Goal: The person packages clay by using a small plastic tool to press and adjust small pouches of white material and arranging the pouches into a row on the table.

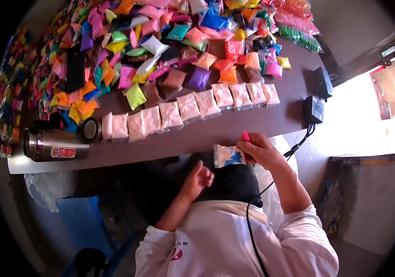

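Observation:
My right hand (262, 151) pinches the right end of a small clear packet (228, 156) with pale, cream-coloured contents and blue patches. A thin pink object (246, 136) sticks up from the same fingers; its kind is not clear. My left hand (198, 180) hovers over my lap, apart from the packet. Its thumb is raised, the fingers are loosely bent, and nothing shows in it. Beyond both hands, along the near part of the table, runs a curved row of pale pink packets (170, 115) lying side by side.
Many colourful packets (174, 79) heap across the brown table (271, 121). At its left edge lies a steel flask (54, 145), with a round dark lid (91, 129) beside it. Black boxes with cables (314, 110) stand at right. A blue chair (86, 221) is below left.

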Tool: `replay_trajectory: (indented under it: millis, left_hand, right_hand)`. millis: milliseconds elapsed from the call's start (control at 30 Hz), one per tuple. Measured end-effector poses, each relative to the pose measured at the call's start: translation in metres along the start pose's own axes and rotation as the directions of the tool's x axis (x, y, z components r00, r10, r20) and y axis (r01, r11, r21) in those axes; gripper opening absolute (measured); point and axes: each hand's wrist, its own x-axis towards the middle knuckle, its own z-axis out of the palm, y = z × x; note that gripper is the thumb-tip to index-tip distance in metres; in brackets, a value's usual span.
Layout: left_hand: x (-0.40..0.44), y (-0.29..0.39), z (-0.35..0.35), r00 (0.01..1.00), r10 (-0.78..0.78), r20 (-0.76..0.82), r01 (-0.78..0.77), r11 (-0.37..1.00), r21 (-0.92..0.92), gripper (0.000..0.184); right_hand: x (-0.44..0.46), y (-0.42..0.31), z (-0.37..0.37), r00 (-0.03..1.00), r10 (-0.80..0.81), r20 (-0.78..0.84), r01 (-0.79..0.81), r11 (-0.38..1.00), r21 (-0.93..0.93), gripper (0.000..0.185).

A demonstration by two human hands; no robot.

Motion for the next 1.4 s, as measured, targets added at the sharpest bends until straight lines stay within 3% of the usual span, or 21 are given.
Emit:
replay_trajectory:
  millis: [200,267,400,467,533,633,667,733,833,967,1067,1167,1400]
  left_hand:
    - [-0.019,0.019,0.042,0.968,0.011,0.251,-0.016,1.0,0.018,0.049]
    - [-0.029,0.032,0.067,0.978,0.032,0.206,-0.05,0.995,0.085,0.048]
    - [-0.027,0.041,0.087,0.985,0.027,0.169,-0.069,0.967,0.245,0.048]
    - [-0.026,0.037,0.098,0.99,0.061,0.126,-0.09,0.967,0.238,0.049]
    - [-0.023,0.033,0.101,0.992,0.093,0.085,-0.111,0.966,0.232,0.051]
    - [-0.016,0.028,0.101,0.98,0.126,0.152,-0.165,0.945,0.283,0.051]
    - [-0.014,0.027,0.104,0.976,0.19,0.106,-0.215,0.924,0.318,0.052]
    - [-0.011,0.028,0.106,0.965,0.254,0.063,-0.26,0.897,0.357,0.053]
    - [-0.006,0.036,0.108,0.943,0.334,-0.001,-0.305,0.862,0.404,0.055]
    - [-0.002,0.036,0.111,0.921,0.384,-0.059,-0.318,0.831,0.457,0.057]
    - [0.004,0.027,0.117,0.911,0.41,-0.051,-0.342,0.817,0.465,0.057]
    - [0.006,0.025,0.122,0.909,0.412,-0.061,-0.343,0.822,0.455,0.057]
    - [0.004,0.027,0.126,0.918,0.395,-0.034,-0.338,0.825,0.453,0.055]
  right_hand:
    - [-0.01,0.002,0.006,1.0,-0.017,-0.007,0.016,0.986,-0.168,0.024]
    - [-0.01,0.001,0.005,1.0,-0.025,0.009,0.026,0.976,-0.217,0.024]
    - [-0.01,-0.003,0.004,0.996,-0.023,0.085,0.033,0.992,-0.118,0.021]
    - [-0.009,-0.002,0.003,0.995,-0.037,0.091,0.044,0.996,-0.075,0.022]
    - [-0.007,-0.002,0.004,0.99,-0.14,-0.035,0.132,0.975,-0.177,0.023]
    - [-0.004,0.005,0.006,0.944,-0.281,-0.175,0.213,0.92,-0.329,0.025]
    - [-0.004,0.007,0.007,0.943,-0.282,-0.179,0.213,0.921,-0.327,0.025]
    - [-0.005,0.011,0.01,0.884,-0.241,-0.4,0.162,0.962,-0.222,0.029]
    - [-0.009,0.02,0.005,0.861,-0.193,-0.471,0.175,0.981,-0.083,0.028]
    - [-0.018,0.021,0.004,0.891,-0.119,-0.438,0.098,0.993,-0.071,0.026]
    - [-0.023,0.015,0.01,0.87,-0.387,-0.306,0.252,0.882,-0.398,0.018]
    - [-0.019,0.017,0.013,0.839,-0.45,-0.307,0.28,0.84,-0.465,0.021]
    - [-0.016,0.003,0.004,0.894,-0.332,-0.301,0.163,0.866,-0.472,0.025]
